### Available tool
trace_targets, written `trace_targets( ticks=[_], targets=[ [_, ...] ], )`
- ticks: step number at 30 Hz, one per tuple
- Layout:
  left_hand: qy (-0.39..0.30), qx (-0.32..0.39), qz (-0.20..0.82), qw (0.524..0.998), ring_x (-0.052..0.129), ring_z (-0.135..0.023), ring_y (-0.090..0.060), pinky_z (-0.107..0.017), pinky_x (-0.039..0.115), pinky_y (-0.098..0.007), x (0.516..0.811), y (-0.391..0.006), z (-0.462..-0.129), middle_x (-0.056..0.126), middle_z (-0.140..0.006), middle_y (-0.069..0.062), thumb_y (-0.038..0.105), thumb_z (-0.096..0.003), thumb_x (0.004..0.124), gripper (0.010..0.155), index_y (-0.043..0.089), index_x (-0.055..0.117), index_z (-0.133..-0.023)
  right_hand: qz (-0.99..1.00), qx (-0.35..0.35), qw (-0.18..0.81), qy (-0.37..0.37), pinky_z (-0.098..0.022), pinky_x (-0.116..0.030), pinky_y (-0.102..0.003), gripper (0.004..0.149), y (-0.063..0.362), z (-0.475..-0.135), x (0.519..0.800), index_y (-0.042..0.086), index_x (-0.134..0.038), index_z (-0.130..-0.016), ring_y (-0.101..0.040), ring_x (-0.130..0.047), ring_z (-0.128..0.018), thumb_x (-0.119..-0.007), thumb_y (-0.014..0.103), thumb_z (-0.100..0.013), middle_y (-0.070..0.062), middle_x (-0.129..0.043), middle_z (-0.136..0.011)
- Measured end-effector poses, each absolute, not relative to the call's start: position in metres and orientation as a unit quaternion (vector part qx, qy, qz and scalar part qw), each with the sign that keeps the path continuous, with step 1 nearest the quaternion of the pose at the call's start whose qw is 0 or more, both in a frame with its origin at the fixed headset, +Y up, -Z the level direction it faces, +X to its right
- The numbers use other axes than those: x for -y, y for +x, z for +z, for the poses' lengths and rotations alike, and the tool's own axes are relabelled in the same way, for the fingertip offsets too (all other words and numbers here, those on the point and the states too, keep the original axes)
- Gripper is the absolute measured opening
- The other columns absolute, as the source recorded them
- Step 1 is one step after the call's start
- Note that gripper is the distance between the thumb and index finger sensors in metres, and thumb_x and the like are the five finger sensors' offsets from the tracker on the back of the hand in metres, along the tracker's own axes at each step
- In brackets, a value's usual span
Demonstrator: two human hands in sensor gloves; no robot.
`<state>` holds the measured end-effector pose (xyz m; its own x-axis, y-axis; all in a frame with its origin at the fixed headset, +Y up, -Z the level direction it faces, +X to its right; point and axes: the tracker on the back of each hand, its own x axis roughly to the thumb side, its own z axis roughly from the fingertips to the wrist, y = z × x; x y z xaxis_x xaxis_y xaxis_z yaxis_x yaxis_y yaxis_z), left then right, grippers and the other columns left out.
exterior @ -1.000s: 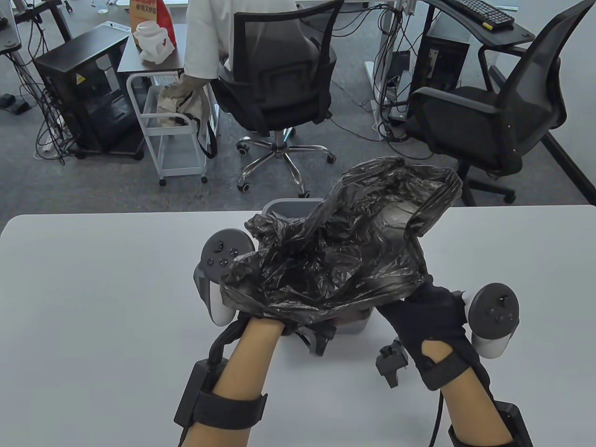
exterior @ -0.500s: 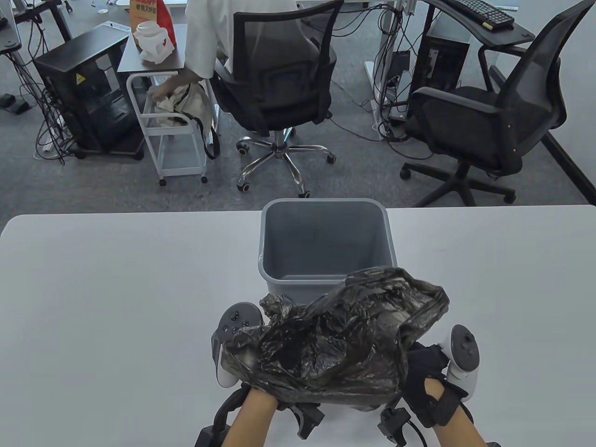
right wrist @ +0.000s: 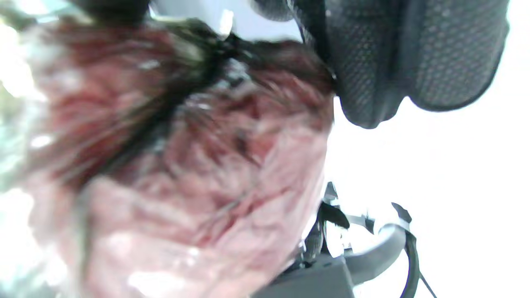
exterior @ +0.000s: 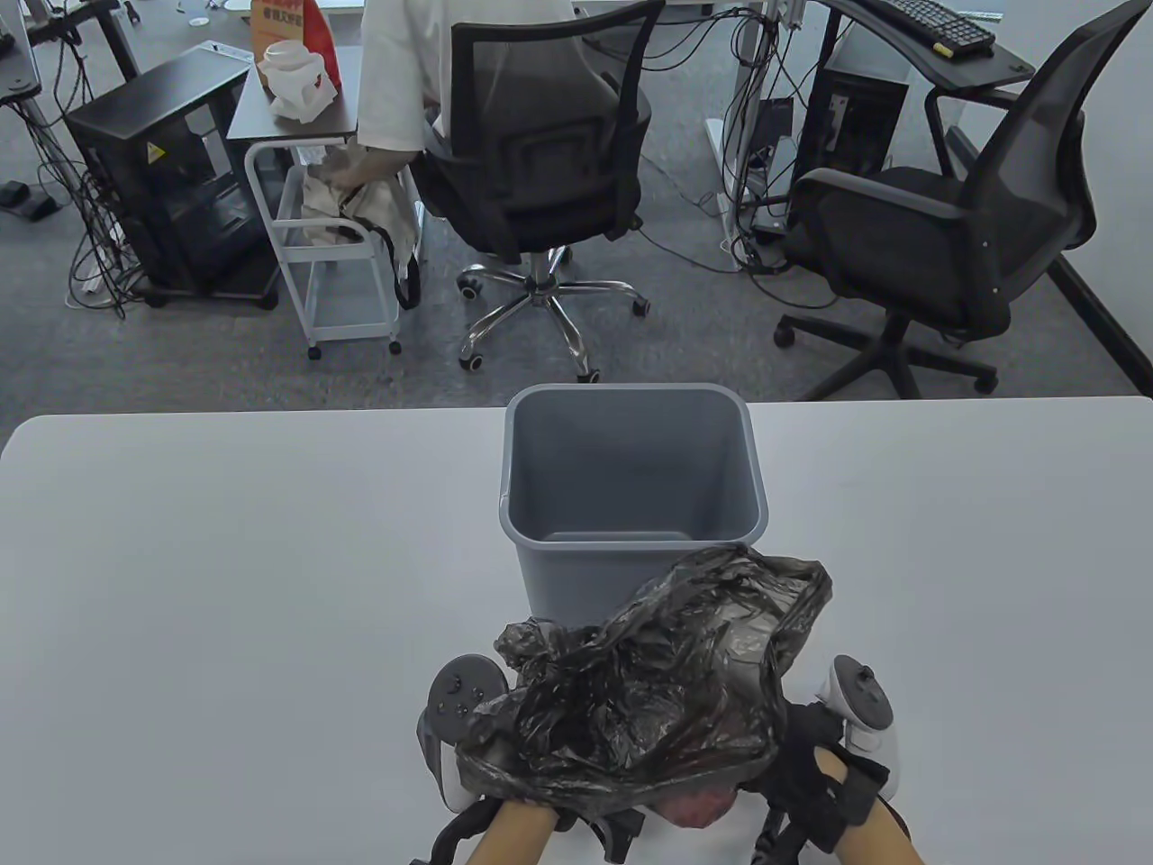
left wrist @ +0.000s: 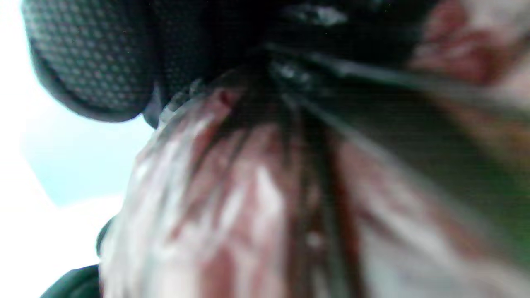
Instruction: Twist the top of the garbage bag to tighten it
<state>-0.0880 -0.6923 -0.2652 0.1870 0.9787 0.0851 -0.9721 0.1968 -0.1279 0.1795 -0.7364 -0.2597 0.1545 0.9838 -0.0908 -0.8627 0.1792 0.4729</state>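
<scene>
We see the black garbage bag (exterior: 649, 694) bunched at the table's (exterior: 225, 586) near edge, just in front of the grey bin (exterior: 630, 478). Left hand (exterior: 504, 793) and right hand (exterior: 811, 766) sit under it; whether their fingers clench it we cannot tell.

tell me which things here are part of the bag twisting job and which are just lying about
Part of the job:
garbage bag, its loose top bunched up
left hand, under the bag
right hand, at the bag's right side

Just there:
grey bin on the table, behind the bag
office chairs on the floor beyond
</scene>
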Motion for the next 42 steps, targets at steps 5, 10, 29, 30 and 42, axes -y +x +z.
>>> trace_targets(
  ticks=[5,10,29,30,42],
  targets=[
    [-0.032,0.042,0.621,0.782,0.104,-0.058,-0.030,-0.028,0.092,-0.044,0.701,-0.086,-0.268,0.092,-0.084,-0.005,0.045,-0.0500,0.076,0.039,0.026,0.084,-0.083,0.600,-0.234,0.718,0.263,-0.050,-0.042,-0.085,0.107,0.170,-0.256,0.722,0.016,-0.009,-0.104,-0.069,-0.033,-0.088,-0.078,0.070,-0.042,-0.028,-0.011,-0.104],
    [-0.081,0.072,0.646,0.756,0.093,-0.073,-0.035,-0.044,0.083,-0.055,0.707,-0.077,-0.268,0.084,-0.093,-0.007,0.046,-0.0501,0.075,0.040,0.028,0.083,-0.084,0.635,-0.205,0.722,0.185,-0.044,-0.082,-0.056,0.091,0.176,-0.261,0.733,0.009,-0.015,-0.101,-0.054,-0.085,-0.067,-0.072,0.057,-0.048,-0.033,-0.039,-0.098],
    [-0.053,0.044,0.637,0.768,0.103,-0.060,-0.029,-0.030,0.091,-0.045,0.710,-0.084,-0.268,0.088,-0.089,-0.006,0.046,-0.0508,0.074,0.040,0.027,0.082,-0.084,0.646,-0.183,0.694,0.258,-0.056,-0.059,-0.072,0.110,0.169,-0.259,0.721,0.012,0.001,-0.098,-0.059,-0.060,-0.085,-0.077,0.067,-0.044,-0.031,-0.011,-0.100],
    [-0.057,0.049,0.636,0.768,0.099,-0.066,-0.031,-0.035,0.089,-0.048,0.709,-0.083,-0.267,0.086,-0.091,-0.005,0.047,-0.0509,0.073,0.040,0.028,0.081,-0.085,0.646,-0.168,0.704,0.243,-0.053,-0.069,-0.063,0.105,0.170,-0.260,0.722,0.008,-0.002,-0.097,-0.057,-0.072,-0.077,-0.075,0.064,-0.046,-0.033,-0.020,-0.099],
    [-0.051,0.046,0.664,0.744,0.102,-0.064,-0.028,-0.033,0.091,-0.047,0.710,-0.086,-0.266,0.083,-0.093,-0.006,0.046,-0.0511,0.073,0.040,0.026,0.080,-0.085,0.643,-0.185,0.727,0.155,-0.041,-0.079,-0.061,0.094,0.181,-0.259,0.735,0.005,-0.020,-0.101,-0.053,-0.088,-0.063,-0.064,0.069,-0.048,-0.033,-0.051,-0.095]
  ],
)
